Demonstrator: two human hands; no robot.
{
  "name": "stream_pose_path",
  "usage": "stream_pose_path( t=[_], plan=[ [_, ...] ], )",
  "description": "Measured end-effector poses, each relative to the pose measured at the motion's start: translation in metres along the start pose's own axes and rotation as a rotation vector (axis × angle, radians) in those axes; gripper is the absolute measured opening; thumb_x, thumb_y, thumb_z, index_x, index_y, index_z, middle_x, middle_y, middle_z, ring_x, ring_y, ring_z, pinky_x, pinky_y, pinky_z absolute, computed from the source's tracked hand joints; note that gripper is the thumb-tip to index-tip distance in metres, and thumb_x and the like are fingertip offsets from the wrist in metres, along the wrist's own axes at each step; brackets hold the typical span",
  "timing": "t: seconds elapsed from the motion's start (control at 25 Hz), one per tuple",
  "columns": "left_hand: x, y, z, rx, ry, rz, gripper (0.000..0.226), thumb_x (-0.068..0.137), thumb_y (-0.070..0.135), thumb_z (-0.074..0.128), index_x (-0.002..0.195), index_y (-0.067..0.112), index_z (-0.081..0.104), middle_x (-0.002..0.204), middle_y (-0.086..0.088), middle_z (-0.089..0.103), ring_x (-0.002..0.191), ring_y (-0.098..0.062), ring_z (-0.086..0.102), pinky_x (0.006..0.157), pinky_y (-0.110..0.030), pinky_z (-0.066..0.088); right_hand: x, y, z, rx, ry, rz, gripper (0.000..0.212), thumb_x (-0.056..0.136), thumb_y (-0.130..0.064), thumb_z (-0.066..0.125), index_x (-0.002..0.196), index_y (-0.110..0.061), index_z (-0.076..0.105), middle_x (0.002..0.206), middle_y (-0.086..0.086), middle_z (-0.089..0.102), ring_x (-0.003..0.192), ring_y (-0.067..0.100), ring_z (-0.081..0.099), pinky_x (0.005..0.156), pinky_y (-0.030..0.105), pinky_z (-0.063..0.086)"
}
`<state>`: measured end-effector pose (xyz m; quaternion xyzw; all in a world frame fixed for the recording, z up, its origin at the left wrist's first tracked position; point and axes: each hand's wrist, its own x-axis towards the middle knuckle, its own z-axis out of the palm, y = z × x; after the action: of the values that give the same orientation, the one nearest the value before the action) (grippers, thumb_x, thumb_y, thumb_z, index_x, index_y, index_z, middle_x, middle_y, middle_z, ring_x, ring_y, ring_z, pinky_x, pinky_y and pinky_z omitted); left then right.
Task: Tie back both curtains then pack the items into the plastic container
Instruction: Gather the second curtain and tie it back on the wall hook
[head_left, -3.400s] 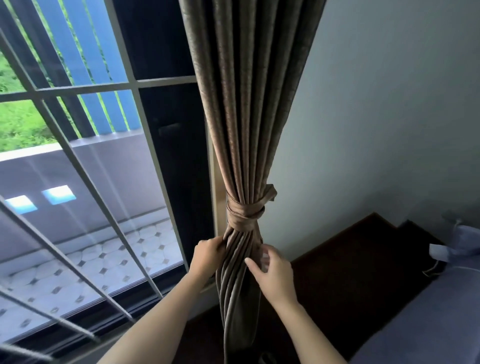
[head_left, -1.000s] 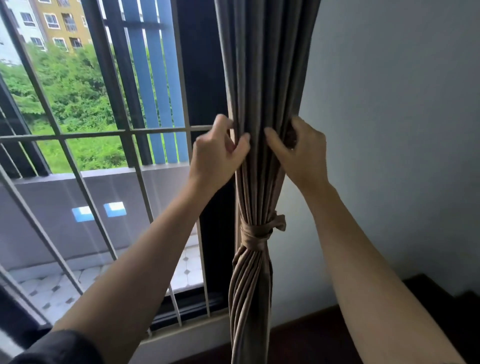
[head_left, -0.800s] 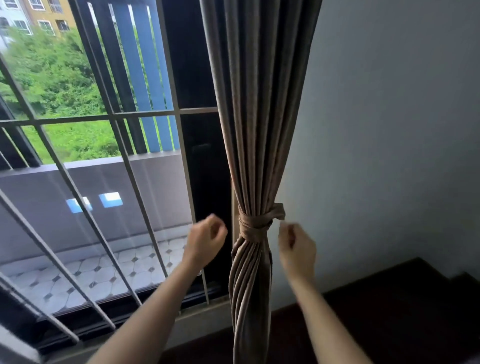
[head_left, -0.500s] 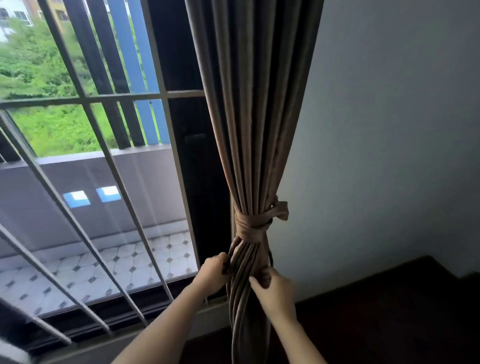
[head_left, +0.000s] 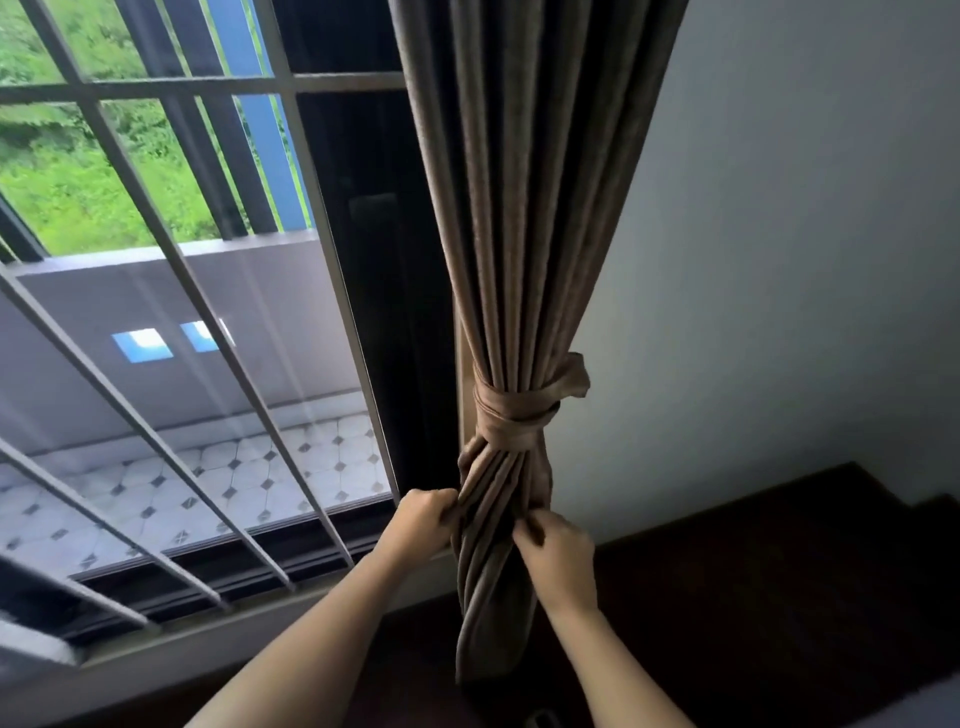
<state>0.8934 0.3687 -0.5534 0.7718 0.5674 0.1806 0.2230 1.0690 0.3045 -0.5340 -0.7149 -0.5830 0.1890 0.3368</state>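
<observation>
Fingers (head_left: 445, 513) of my left hand (head_left: 422, 526) and right hand (head_left: 557, 548) pinched the upright curtain (head_left: 524, 208) either side, just below its tie (head_left: 511, 418).

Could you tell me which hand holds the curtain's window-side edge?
The left hand; it grips the curtain beside the window, while the right hand pinches the wall-side folds.

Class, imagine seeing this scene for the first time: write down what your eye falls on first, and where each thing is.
The brown pleated fabric curtain hangs down the middle, cinched by a knotted brown fabric tie-back. Just below the knot, the left hand and right hand grip its folds from either side. Left of it, grey metal window bars cross a bright green view.
</observation>
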Motion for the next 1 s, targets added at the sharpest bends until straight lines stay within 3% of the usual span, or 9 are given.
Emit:
stream_pose_path(
  t=[0.2, 0.28, 0.36, 0.48, 0.56, 0.64, 0.72, 0.88, 1.0],
  plan=[
    [0.017, 0.007, -0.011, 0.188, -0.123, -0.063, 0.017, 0.088, 0.014, 0.051, 0.087, 0.001, 0.062, 0.089, -0.025, 0.066, 0.089, -0.044, 0.058, 0.067, -0.038, 0.039, 0.01, -0.015, -0.001, -0.149, -0.159, -0.068, 0.027, 0.09, -0.031, 0.055, 0.078, -0.009, 0.064, 0.079, 0.011, 0.069, 0.075, 0.028, 0.064, 0.061, 0.027, 0.037],
    [0.011, 0.004, -0.029, 0.246, -0.14, -0.035, 0.028, 0.091, 0.022, 0.054, 0.113, 0.009, 0.064, 0.107, -0.019, 0.068, 0.103, -0.039, 0.059, 0.082, -0.039, 0.044, 0.006, -0.022, -0.006, -0.205, -0.154, -0.044, 0.034, 0.088, -0.042, 0.054, 0.072, -0.013, 0.063, 0.072, 0.006, 0.068, 0.07, 0.025, 0.064, 0.061, 0.029, 0.041],
    [0.005, -0.002, -0.051, 0.258, -0.098, -0.029, 0.042, 0.093, 0.025, 0.054, 0.133, 0.012, 0.052, 0.124, -0.015, 0.063, 0.115, -0.034, 0.056, 0.095, -0.038, 0.043, -0.005, -0.037, -0.006, -0.23, -0.116, -0.021, 0.044, 0.087, -0.052, 0.051, 0.065, -0.015, 0.06, 0.065, 0.003, 0.067, 0.066, 0.022, 0.064, 0.059, 0.027, 0.042],
    [-0.007, -0.022, -0.092, 0.22, 0.017, 0.002, 0.039, 0.094, 0.026, 0.051, 0.131, 0.013, 0.055, 0.123, -0.013, 0.064, 0.116, -0.031, 0.058, 0.096, -0.035, 0.043, -0.018, -0.081, 0.008, -0.251, -0.1, 0.103, 0.053, 0.087, -0.056, 0.046, 0.079, -0.009, 0.069, 0.083, 0.009, 0.071, 0.084, 0.028, 0.067, 0.068, 0.03, 0.049],
    [-0.028, -0.042, -0.128, 0.155, 0.078, -0.002, 0.038, 0.092, 0.031, 0.047, 0.121, 0.012, 0.064, 0.113, -0.013, 0.07, 0.106, -0.031, 0.064, 0.089, -0.034, 0.048, -0.024, -0.122, 0.03, -0.323, -0.213, 0.132, 0.056, 0.09, -0.054, 0.043, 0.098, -0.004, 0.067, 0.102, 0.014, 0.068, 0.102, 0.033, 0.062, 0.079, 0.034, 0.05],
    [-0.063, -0.073, -0.17, 0.127, 0.129, 0.011, 0.049, 0.086, 0.041, 0.038, 0.103, 0.01, 0.072, 0.093, -0.012, 0.075, 0.086, -0.03, 0.07, 0.077, -0.037, 0.054, -0.031, -0.176, 0.059, -0.294, -0.289, 0.018, 0.056, 0.092, -0.051, 0.04, 0.101, -0.002, 0.066, 0.106, 0.018, 0.066, 0.103, 0.036, 0.06, 0.079, 0.035, 0.049],
    [-0.106, -0.111, -0.214, 0.164, 0.218, -0.06, 0.049, 0.083, 0.04, 0.039, 0.091, 0.007, 0.074, 0.081, -0.011, 0.075, 0.074, -0.028, 0.07, 0.069, -0.036, 0.055, -0.041, -0.237, 0.091, -0.202, -0.366, -0.16, 0.056, 0.092, -0.051, 0.04, 0.088, -0.002, 0.068, 0.095, 0.019, 0.068, 0.094, 0.037, 0.061, 0.069, 0.033, 0.045],
    [-0.186, -0.163, -0.309, 0.218, 0.386, -0.397, 0.031, 0.087, 0.024, 0.058, 0.109, 0.007, 0.07, 0.103, -0.012, 0.073, 0.097, -0.026, 0.069, 0.088, -0.033, 0.052, -0.061, -0.343, 0.14, -0.102, -0.431, -0.531, 0.053, 0.092, -0.049, 0.039, 0.078, -0.005, 0.067, 0.084, 0.018, 0.068, 0.088, 0.037, 0.062, 0.063, 0.034, 0.036],
    [-0.235, -0.181, -0.366, 0.288, 0.507, -0.599, 0.031, 0.09, 0.021, 0.056, 0.118, 0.012, 0.066, 0.111, -0.011, 0.071, 0.105, -0.027, 0.064, 0.092, -0.03, 0.045, -0.077, -0.409, 0.163, -0.05, -0.49, -0.819, 0.048, 0.094, -0.044, 0.041, 0.099, -0.004, 0.066, 0.1, 0.019, 0.069, 0.098, 0.036, 0.061, 0.078, 0.039, 0.044]
  ],
)
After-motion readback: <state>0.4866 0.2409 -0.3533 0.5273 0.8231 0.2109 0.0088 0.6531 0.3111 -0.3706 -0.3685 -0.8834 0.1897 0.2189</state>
